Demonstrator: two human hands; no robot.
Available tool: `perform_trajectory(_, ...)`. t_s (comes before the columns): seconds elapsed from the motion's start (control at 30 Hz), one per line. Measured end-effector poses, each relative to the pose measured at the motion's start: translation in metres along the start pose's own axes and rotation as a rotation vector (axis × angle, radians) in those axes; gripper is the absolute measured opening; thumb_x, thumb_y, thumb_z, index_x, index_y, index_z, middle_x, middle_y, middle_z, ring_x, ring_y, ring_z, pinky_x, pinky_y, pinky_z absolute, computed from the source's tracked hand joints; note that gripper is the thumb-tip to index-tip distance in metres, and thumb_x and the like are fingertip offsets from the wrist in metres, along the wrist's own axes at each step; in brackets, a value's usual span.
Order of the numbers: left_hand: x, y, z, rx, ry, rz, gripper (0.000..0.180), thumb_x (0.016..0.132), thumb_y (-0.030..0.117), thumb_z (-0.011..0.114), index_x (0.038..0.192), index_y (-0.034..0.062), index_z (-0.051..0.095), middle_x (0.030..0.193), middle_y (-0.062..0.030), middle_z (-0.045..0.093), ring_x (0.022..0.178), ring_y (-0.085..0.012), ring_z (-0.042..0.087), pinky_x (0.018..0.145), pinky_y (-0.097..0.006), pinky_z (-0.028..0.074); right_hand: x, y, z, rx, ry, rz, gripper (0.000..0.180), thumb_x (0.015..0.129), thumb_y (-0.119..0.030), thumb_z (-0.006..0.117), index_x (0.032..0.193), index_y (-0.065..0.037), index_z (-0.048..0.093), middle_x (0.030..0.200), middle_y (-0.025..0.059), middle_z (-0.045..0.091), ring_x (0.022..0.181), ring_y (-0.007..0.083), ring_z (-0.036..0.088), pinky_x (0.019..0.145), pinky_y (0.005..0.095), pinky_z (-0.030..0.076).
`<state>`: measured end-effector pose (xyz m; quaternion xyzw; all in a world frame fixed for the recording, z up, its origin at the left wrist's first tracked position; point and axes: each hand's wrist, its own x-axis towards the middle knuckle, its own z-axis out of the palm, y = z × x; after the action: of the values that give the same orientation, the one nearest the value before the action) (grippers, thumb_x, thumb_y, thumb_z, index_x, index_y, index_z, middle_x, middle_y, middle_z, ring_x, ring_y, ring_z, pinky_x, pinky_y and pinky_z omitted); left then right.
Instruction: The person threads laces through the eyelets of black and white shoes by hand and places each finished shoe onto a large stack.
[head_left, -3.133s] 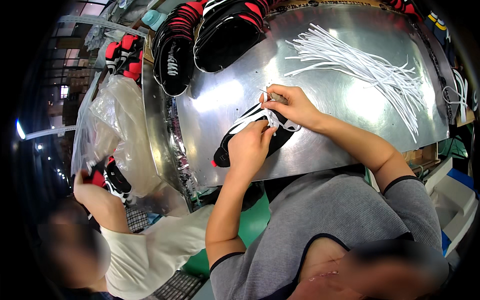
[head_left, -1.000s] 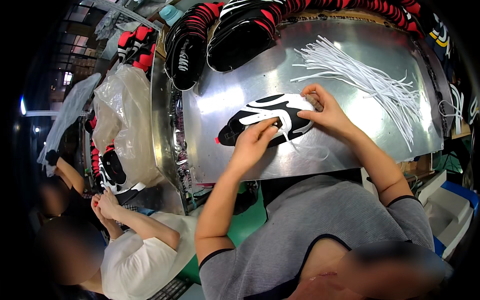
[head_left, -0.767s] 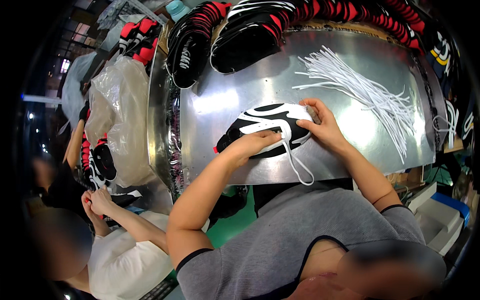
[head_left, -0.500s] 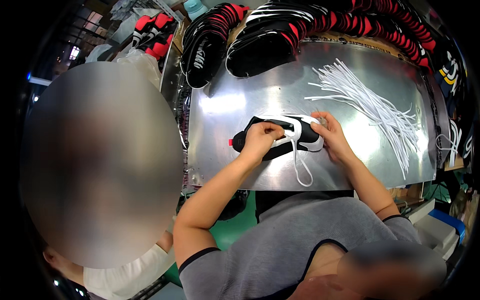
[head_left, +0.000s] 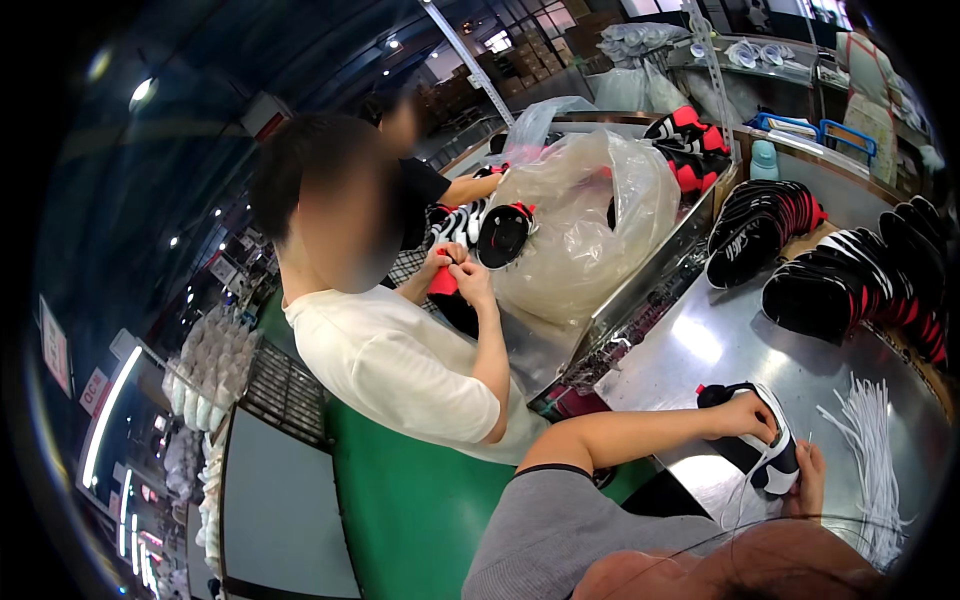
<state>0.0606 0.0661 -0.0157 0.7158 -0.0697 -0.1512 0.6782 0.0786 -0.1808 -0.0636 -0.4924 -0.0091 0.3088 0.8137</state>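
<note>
A black and white shoe upper (head_left: 752,455) with a red heel tab lies on the metal table, its toe toward me. My left hand (head_left: 742,418) is closed in a pinch at its lacing opening; whatever is between the fingertips is hidden. At the toe end, my right hand (head_left: 808,482) grips the upper from the side, with part of the hand hidden. A white shoelace (head_left: 738,500) hangs from the upper toward the table's near edge. Right of my right hand lies a bundle of white laces (head_left: 868,465).
Stacked black, white and red shoe uppers (head_left: 765,235) line the table's far side, near a light-blue bottle (head_left: 763,160). On my left, a person in a white shirt (head_left: 400,375) handles a red and black piece beside a large clear plastic bag (head_left: 590,230). Another person stands beyond.
The view has swung left, so the table now sits at the lower right and more of the workshop shows. My hands stay on the upper, the left still pinching at the lacing opening.
</note>
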Motion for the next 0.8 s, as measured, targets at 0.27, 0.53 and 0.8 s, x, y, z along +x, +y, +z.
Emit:
perform_trajectory(0.27,0.015,0.011,0.006,0.404,0.200,0.058,0.009,0.070,0.015,0.073,0.073,0.0065,0.076,0.071,-0.0089,0.071,0.064,-0.0164,0.066,0.061,-0.031,0.051,-0.021,-0.023,0.017,-0.214,0.142,-0.167,0.046,0.087,-0.016,0.070,0.127,-0.005,0.050,0.116,0.0084,0.060,0.104,0.0170,0.059,0.091,0.0303,0.046)
perform_trajectory(0.53,-0.012,0.065,-0.049,0.985,0.520,0.263,0.009,0.082,0.009,0.069,0.084,0.0001,0.066,0.081,-0.0133,0.065,0.078,-0.0312,0.063,0.074,-0.039,0.049,-0.047,-0.056,0.025,-0.318,0.206,-0.124,0.044,0.084,-0.028,0.075,0.120,-0.010,0.056,0.083,-0.0042,0.048,0.070,0.0053,0.040,0.060,0.0212,0.031)
perform_trajectory(0.8,-0.065,0.029,-0.222,1.189,0.998,-0.104,0.015,0.078,0.017,0.072,0.083,0.0031,0.072,0.072,-0.0120,0.068,0.066,-0.0248,0.064,0.066,-0.037,0.050,-0.071,-0.049,-0.036,-0.300,0.280,-0.101,0.044,0.085,-0.027,0.073,0.122,-0.011,0.055,0.095,-0.0031,0.056,0.076,0.0041,0.047,0.059,0.0194,0.035)
